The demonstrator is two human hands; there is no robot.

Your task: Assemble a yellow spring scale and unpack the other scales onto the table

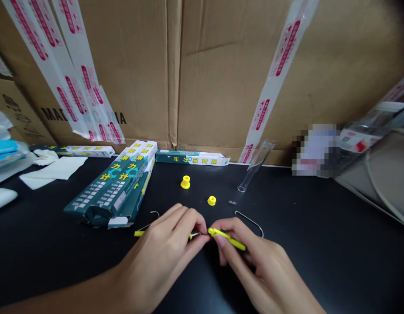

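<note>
Yellow rod point(237, 243) gripped by R fingers point(234, 225); L fingers point(194, 219) pinch metal bit point(196, 234); blk tabletop point(320, 244); cardbd point(218, 87) behind

Loose yellow parts point(185, 183), product boxes point(128, 168) and a carton point(139, 65) suggest a workshop.

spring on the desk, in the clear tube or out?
Out. The spring lies on its side on the black tabletop, with a visible gap between it and the lower end of the clear tube.
</note>
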